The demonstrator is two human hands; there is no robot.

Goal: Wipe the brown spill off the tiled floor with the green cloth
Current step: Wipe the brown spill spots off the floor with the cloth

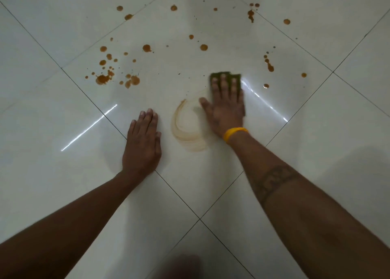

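Note:
My right hand (224, 107) lies flat on the green cloth (237, 78), pressing it against the white tiled floor (63, 114); only the cloth's far edge shows beyond my fingers. A yellow band circles that wrist. Just left of this hand a curved brown smear (185, 131) streaks the tile. Brown spill drops are scattered farther away: a dense cluster (111, 74) at the left, single drops (203, 47) ahead, and a trail (269, 65) at the right. My left hand (143, 143) rests palm down on the floor, fingers together, holding nothing.
Dark grout lines (179, 196) cross the glossy tiles diagonally. Light reflections streak the floor at the left and right. A blurred dark shape (181, 266) sits at the bottom edge between my forearms.

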